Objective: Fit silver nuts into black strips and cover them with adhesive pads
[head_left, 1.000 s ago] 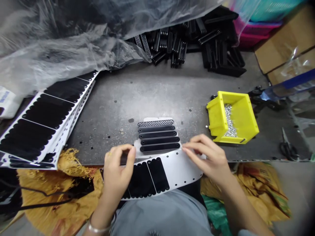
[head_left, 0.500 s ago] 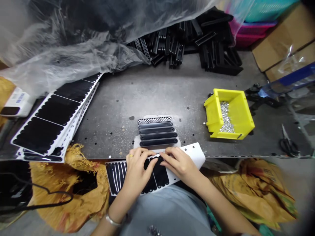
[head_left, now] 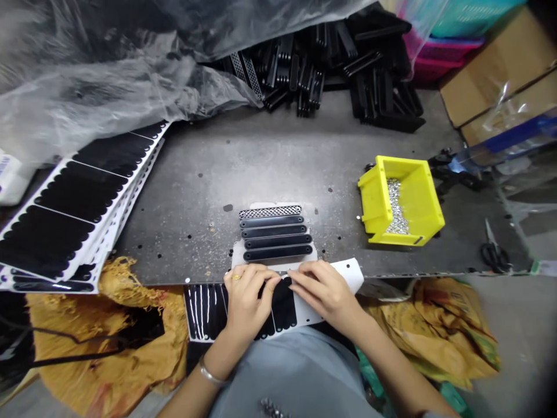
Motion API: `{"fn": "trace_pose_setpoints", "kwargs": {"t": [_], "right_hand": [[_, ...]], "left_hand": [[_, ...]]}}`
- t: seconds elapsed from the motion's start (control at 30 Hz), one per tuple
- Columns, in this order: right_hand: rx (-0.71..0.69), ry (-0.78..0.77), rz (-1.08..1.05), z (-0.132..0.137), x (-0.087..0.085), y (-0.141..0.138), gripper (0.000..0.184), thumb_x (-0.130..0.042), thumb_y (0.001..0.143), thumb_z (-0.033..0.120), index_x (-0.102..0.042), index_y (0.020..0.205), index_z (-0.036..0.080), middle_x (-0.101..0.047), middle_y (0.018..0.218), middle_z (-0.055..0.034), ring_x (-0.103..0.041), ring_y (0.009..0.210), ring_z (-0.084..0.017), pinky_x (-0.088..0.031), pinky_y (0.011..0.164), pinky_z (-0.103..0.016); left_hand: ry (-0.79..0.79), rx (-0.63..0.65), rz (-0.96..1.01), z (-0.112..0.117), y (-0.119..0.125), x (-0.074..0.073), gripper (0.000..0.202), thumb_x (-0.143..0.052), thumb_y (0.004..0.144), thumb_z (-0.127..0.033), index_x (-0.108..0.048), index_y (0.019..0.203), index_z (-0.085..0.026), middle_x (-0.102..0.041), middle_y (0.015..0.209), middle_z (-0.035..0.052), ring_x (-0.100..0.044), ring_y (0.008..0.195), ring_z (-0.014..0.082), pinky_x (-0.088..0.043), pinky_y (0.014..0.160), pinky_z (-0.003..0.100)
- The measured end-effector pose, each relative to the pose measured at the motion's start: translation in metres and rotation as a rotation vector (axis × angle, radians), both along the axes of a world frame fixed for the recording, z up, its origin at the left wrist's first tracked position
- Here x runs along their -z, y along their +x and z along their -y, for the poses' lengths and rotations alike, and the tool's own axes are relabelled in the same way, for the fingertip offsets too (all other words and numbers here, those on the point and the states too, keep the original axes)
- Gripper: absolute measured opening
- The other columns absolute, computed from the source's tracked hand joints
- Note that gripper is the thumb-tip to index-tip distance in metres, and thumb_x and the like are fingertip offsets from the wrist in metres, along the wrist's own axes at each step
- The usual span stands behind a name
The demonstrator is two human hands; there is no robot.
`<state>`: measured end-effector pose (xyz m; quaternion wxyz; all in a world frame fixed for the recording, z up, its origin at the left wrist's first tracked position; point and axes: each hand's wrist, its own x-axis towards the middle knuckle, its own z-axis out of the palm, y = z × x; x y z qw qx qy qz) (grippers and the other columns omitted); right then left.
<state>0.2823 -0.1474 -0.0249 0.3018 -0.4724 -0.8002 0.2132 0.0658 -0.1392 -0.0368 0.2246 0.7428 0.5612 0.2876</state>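
My left hand (head_left: 246,303) & right hand (head_left: 326,293), both half-closed, grip the white backing sheet of black foam strips (head_left: 343,274) by the edge of the grey metal surface (head_left: 195,174), prob. to keep it steady.

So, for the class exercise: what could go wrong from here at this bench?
The white backing sheet under the left hand and right hand extends past the edge of the metal bench, so it might slip. The black strips lined up just ahead could get knocked out of line.
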Motion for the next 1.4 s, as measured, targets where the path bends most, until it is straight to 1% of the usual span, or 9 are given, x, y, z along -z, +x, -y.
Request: {"fn": "trace_pose_setpoints", "kwargs": {"t": [0.13,0.3,0.4,0.5,0.67,0.77,0.9,1.1,1.4], "right_hand": [[-0.078,0.128,0.013,0.003,0.009,-0.008,0.029,-0.062,0.098,0.012,-0.07,0.125,0.022,-0.072,0.098,-0.0079,-0.066,0.085,-0.019,-0.054,0.071,-0.035],[-0.132,-0.392,-0.505,0.021,-0.023,0.031,0.008,-0.071,0.095,0.023,-0.075,0.101,0.028,-0.068,0.103,-0.0056,-0.072,0.101,-0.023,-0.062,0.086,-0.043],[0.044,-0.514,-0.868,0.013,-0.048,0.047,0.01,-0.062,0.101,0.03,-0.068,0.109,0.032,-0.062,0.102,-0.0022,-0.073,0.075,-0.017,-0.065,0.067,-0.038],[0.158,-0.336,-0.674,-0.021,-0.057,0.034,0.036,-0.067,0.097,0.019,-0.064,0.129,0.036,-0.058,0.106,-0.0022,-0.063,0.069,-0.012,-0.058,0.057,-0.029],[0.0,-0.052,-0.259,-0.096,-0.048,-0.029,0.042,-0.065,0.097,0.02,-0.064,0.137,0.032,-0.063,0.109,-0.0052,-0.065,0.094,-0.018,-0.06,0.087,-0.039],[-0.047,-0.18,-0.568,-0.119,-0.056,-0.045,0.037,-0.076,0.09,0.032,-0.062,0.125,0.032,-0.062,0.12,-0.0045,-0.067,0.111,-0.022,-0.059,0.099,-0.044],[0.122,-0.367,-0.93,-0.125,-0.079,-0.025,0.026,-0.068,0.096,0.044,-0.057,0.118,0.037,-0.059,0.104,0.0019,-0.062,0.065,-0.009,-0.059,0.057,-0.026],[0.081,-0.104,-0.2,-0.13,-0.061,-0.032,0.035,-0.067,0.097,0.024,-0.066,0.132,0.03,-0.065,0.105,-0.0039,-0.067,0.088,-0.017,-0.058,0.075,-0.033],[-0.205,0.103,0.044,-0.15,-0.021,-0.056,0.015,-0.06,0.103,0.024,-0.075,0.102,0.021,-0.075,0.103,-0.0055,-0.063,0.087,-0.018,-0.053,0.078,-0.035]], "left_hand": [[0.036,-0.006,0.016,-0.001,0.001,0.0,0.018,-0.06,0.102,-0.025,-0.071,0.088,-0.025,-0.075,0.089,-0.0002,-0.063,0.091,0.0209,-0.031,0.092,0.042],[0.148,-0.035,0.029,0.004,0.007,0.011,0.018,-0.062,0.102,-0.023,-0.071,0.087,-0.025,-0.075,0.086,-0.0006,-0.065,0.087,0.0196,-0.032,0.089,0.04],[0.255,-0.003,0.039,0.007,0.01,0.014,0.012,-0.065,0.101,-0.024,-0.072,0.09,-0.026,-0.075,0.085,-0.001,-0.066,0.087,0.0187,-0.033,0.088,0.038],[0.364,0.029,0.061,-0.008,0.003,0.003,0.005,-0.071,0.097,-0.023,-0.071,0.095,-0.027,-0.075,0.087,-0.0016,-0.066,0.088,0.0186,-0.034,0.087,0.037],[0.239,-0.19,0.05,-0.074,-0.031,-0.032,0.001,-0.068,0.097,-0.023,-0.068,0.099,-0.024,-0.076,0.095,0.0006,-0.066,0.097,0.0216,-0.036,0.094,0.04],[0.158,-0.036,0.122,-0.09,-0.043,-0.048,0.002,-0.068,0.097,-0.024,-0.068,0.094,-0.024,-0.076,0.092,-0.001,-0.067,0.092,0.0197,-0.038,0.094,0.039],[0.138,0.244,0.156,-0.074,-0.045,-0.054,0.007,-0.072,0.094,-0.023,-0.073,0.097,-0.029,-0.077,0.093,-0.0047,-0.068,0.093,0.0173,-0.036,0.098,0.039],[-0.035,-0.158,0.169,-0.094,-0.051,-0.029,0.014,-0.062,0.1,-0.028,-0.075,0.104,-0.028,-0.079,0.103,-0.0003,-0.068,0.099,0.0205,-0.04,0.096,0.041],[-0.206,-0.155,0.272,-0.12,-0.049,-0.016,0.021,-0.058,0.1,-0.031,-0.079,0.099,-0.028,-0.079,0.09,-0.0003,-0.068,0.096,0.0225,-0.044,0.1,0.043]]}}
